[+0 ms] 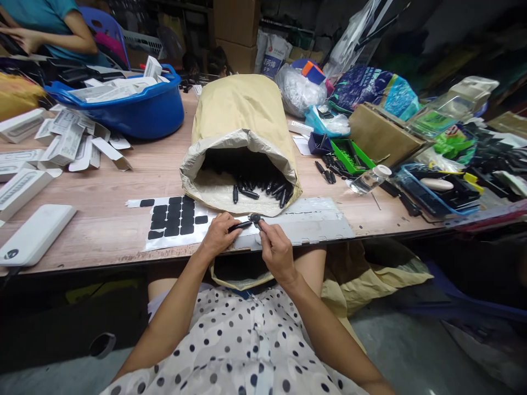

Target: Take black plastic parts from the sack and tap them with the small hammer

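My left hand point(220, 235) is closed round a slim black plastic part point(241, 226), whose tapered end points right. Close beside it, my right hand point(278, 247) pinches a small dark rounded piece point(256, 218); its exact kind is too small to make out. The two pieces are very near each other, and I cannot tell whether they touch. Just ahead lies an open paper sack point(241, 104) on its side, with many black tapered parts point(249, 194) at its mouth. Left of my hands is a silvery sheet point(197, 233) bearing rows of black rounded-square stickers point(173, 216).
A blue basin point(135, 118) heaped with white boxes stands back left, more boxes point(68, 140) beside it. A white power bank point(37, 235) lies front left. At right are a green tray point(349, 155), a clear bottle point(370, 180) and a cardboard box point(382, 134). Another person point(61, 33) sits back left.
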`<state>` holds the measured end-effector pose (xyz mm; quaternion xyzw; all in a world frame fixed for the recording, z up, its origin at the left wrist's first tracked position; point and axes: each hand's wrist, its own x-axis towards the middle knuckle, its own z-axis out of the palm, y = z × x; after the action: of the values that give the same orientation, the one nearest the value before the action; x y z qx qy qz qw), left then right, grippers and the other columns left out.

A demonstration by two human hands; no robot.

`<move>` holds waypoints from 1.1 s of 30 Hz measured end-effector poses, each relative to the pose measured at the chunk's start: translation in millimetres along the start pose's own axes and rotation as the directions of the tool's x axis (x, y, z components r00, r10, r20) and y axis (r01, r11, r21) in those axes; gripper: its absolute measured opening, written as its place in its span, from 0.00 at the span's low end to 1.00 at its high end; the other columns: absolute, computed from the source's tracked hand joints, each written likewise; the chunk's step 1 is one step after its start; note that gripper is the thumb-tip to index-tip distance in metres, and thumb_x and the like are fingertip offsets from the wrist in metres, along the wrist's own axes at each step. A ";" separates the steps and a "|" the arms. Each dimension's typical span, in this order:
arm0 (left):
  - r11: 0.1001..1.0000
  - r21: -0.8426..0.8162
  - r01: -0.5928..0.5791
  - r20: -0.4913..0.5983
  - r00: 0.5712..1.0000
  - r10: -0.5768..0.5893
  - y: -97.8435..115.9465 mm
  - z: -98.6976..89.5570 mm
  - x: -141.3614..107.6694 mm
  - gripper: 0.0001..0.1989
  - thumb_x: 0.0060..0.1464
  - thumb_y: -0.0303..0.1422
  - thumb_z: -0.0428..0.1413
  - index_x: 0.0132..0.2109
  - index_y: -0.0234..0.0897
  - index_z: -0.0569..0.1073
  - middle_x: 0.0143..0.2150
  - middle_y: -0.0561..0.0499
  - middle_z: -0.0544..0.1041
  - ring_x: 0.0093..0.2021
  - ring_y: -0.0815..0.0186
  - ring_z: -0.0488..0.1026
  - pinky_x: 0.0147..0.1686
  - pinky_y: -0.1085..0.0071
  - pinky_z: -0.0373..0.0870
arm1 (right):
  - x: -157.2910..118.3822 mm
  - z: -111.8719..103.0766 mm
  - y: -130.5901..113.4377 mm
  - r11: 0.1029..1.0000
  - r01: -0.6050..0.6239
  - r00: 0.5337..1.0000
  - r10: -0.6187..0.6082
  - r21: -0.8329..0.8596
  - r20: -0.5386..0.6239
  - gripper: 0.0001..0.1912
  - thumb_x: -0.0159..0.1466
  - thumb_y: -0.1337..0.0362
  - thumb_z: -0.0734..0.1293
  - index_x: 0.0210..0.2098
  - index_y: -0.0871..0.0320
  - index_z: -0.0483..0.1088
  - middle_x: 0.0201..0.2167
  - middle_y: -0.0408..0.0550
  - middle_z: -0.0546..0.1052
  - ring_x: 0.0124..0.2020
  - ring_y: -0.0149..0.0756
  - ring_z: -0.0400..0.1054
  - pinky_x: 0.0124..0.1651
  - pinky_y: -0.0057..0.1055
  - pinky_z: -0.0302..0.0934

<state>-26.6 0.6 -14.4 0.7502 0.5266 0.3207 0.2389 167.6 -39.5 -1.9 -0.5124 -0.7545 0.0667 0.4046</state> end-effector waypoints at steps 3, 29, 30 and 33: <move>1.000 0.002 0.006 0.001 1.000 -0.006 -0.2 -0.3 0.1 0.09 0.56 0.32 0.59 0.43 0.41 0.81 0.35 0.49 0.75 0.40 0.60 0.72 0.44 0.63 0.71 | -0.3 -1.5 1.0 1.000 -0.014 1.000 0.014 -0.002 0.008 0.19 0.71 0.66 0.56 0.55 0.56 0.74 0.38 0.51 0.77 0.40 0.35 0.73 0.45 0.28 0.69; 0.967 -0.062 -0.248 0.104 0.962 0.253 33.1 2.1 -47.8 0.11 0.63 0.36 0.53 0.47 0.39 0.77 0.38 0.46 0.82 0.36 0.62 0.78 0.39 0.67 0.74 | 19.2 -4.1 73.7 0.786 -0.220 0.975 0.200 -0.577 -0.099 0.20 0.65 0.72 0.60 0.50 0.54 0.76 0.34 0.50 0.71 0.37 0.40 0.59 0.37 0.33 0.50; 0.965 -0.089 -0.245 0.159 0.953 0.257 35.0 6.0 -57.3 0.11 0.63 0.36 0.53 0.48 0.40 0.77 0.39 0.47 0.82 0.36 0.63 0.79 0.38 0.69 0.74 | 19.3 -3.9 74.1 0.786 -0.220 0.975 0.203 -0.577 -0.096 0.20 0.65 0.71 0.60 0.51 0.54 0.76 0.34 0.50 0.70 0.37 0.40 0.59 0.37 0.34 0.50; 0.994 -0.017 -0.113 0.298 0.948 0.112 28.3 24.2 -78.4 0.11 0.62 0.34 0.53 0.48 0.41 0.78 0.38 0.47 0.83 0.35 0.60 0.80 0.34 0.69 0.74 | 18.7 -3.0 75.9 0.785 -0.222 0.974 0.205 -0.578 -0.096 0.20 0.64 0.71 0.60 0.51 0.54 0.76 0.35 0.51 0.70 0.37 0.41 0.58 0.37 0.34 0.50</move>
<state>-9.7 -83.3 -29.2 0.8188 0.4410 0.2167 0.2967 221.4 10.4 -28.9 -0.6948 -0.6697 -0.1303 0.2276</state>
